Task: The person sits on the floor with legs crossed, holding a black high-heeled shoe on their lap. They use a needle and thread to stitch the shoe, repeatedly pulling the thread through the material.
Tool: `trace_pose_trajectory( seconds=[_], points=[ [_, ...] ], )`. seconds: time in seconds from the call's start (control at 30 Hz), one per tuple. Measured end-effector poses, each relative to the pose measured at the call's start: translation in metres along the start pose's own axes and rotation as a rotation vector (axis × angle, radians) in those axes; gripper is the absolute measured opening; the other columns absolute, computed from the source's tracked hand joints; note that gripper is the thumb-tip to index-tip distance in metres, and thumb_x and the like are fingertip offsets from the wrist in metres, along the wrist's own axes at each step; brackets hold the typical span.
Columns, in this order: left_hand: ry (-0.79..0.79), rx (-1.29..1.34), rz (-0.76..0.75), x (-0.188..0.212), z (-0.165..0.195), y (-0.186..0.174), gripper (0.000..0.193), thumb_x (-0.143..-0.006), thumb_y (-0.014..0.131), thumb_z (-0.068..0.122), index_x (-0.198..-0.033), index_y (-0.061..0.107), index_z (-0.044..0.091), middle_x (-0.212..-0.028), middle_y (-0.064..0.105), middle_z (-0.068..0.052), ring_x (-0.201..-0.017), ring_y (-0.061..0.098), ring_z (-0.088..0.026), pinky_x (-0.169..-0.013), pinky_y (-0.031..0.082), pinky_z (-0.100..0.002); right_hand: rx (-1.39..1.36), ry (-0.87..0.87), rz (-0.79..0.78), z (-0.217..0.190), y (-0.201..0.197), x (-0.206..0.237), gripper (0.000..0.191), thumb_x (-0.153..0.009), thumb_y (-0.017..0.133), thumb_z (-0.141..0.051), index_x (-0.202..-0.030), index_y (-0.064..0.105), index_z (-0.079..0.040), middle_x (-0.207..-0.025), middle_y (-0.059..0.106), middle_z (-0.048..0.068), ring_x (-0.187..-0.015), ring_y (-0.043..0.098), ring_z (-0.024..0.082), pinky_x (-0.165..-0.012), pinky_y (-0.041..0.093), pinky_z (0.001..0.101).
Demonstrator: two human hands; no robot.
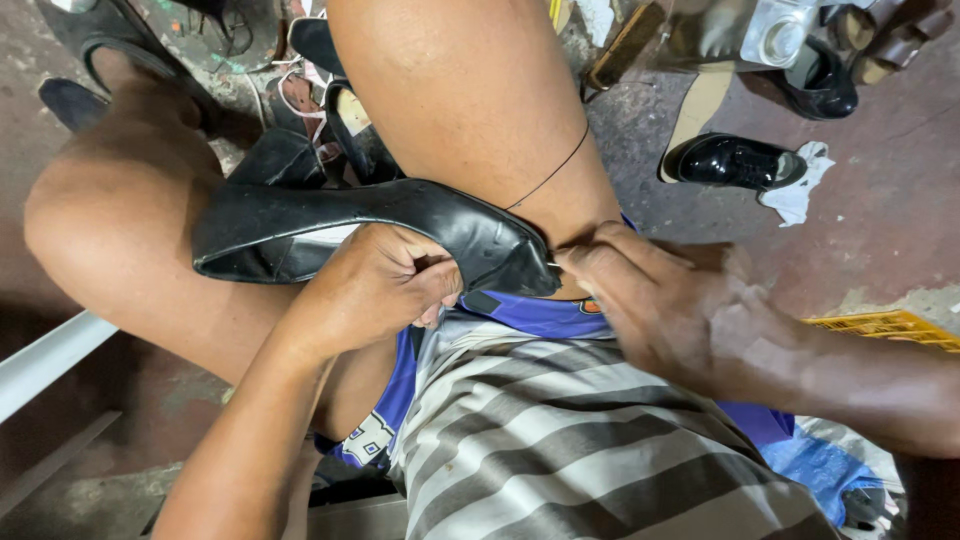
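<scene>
The fingers (425,280) of the left hand (375,285) are curling tight around the rim of a black shoe (400,225), pinning it across the bare thighs. The right hand (665,305) is pinching its fingers (585,262) together at the shoe's toe, on something too fine to make out, perhaps a needle; a dark thread (550,172) is running up over the thigh. The work seems to call for a firm brace and a straight pull close to the toe. Another black shoe (735,160) is lying on the floor (880,210) beside a white rag (800,190).
</scene>
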State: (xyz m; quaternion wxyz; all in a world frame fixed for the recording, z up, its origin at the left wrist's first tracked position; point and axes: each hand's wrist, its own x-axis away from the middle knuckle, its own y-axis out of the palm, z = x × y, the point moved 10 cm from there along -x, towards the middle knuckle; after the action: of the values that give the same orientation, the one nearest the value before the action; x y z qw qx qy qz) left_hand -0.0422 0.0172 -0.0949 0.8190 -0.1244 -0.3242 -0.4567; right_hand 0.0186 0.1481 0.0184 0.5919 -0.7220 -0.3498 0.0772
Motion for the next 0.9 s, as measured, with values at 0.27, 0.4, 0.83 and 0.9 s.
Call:
trace_pose_trajectory(
  seconds=[0.27, 0.4, 0.83, 0.9],
  points=[
    [0.125, -0.095, -0.005, 0.003, 0.008, 0.001, 0.024, -0.089, 0.066, 0.008, -0.067, 0.068, -0.001, -0.052, 0.061, -0.004, -0.047, 0.057, -0.008, -0.047, 0.047, -0.026, -0.419, 0.219, -0.261, 0.031, 0.020, 0.002, 0.025, -0.099, 0.053, -0.019, -0.120, 0.062, -0.011, -0.098, 0.069, 0.004, -0.070, 0.070, 0.015, -0.051, 0.058, 0.0286],
    [0.120, 0.077, 0.013, 0.006, 0.002, 0.002, 0.020, -0.089, 0.067, 0.006, -0.070, 0.069, 0.000, -0.055, 0.061, -0.002, -0.048, 0.057, -0.006, -0.045, 0.047, -0.026, -0.660, 0.064, 0.136, 0.033, -0.033, -0.004, 0.020, -0.104, 0.051, -0.019, -0.119, 0.061, -0.012, -0.096, 0.071, 0.002, -0.066, 0.071, 0.012, -0.050, 0.059, 0.0251],
    [0.084, -0.087, 0.038, 0.000, 0.000, -0.002, 0.023, -0.089, 0.066, 0.010, -0.069, 0.069, -0.001, -0.050, 0.060, -0.005, -0.046, 0.054, -0.007, -0.046, 0.047, -0.028, -0.338, 0.336, -0.034, 0.019, -0.004, 0.003, 0.036, -0.087, 0.057, -0.012, -0.123, 0.063, -0.011, -0.112, 0.067, 0.012, -0.060, 0.070, 0.027, -0.048, 0.057, 0.0470],
    [0.080, -0.093, 0.038, 0.000, 0.000, -0.002, 0.024, -0.089, 0.067, 0.010, -0.068, 0.069, -0.001, -0.049, 0.058, -0.006, -0.046, 0.052, -0.007, -0.046, 0.046, -0.028, -0.352, 0.290, 0.071, 0.014, -0.014, -0.001, 0.034, -0.089, 0.059, -0.013, -0.122, 0.061, -0.005, -0.107, 0.067, 0.014, -0.063, 0.071, 0.027, -0.051, 0.057, 0.0446]
  ],
)
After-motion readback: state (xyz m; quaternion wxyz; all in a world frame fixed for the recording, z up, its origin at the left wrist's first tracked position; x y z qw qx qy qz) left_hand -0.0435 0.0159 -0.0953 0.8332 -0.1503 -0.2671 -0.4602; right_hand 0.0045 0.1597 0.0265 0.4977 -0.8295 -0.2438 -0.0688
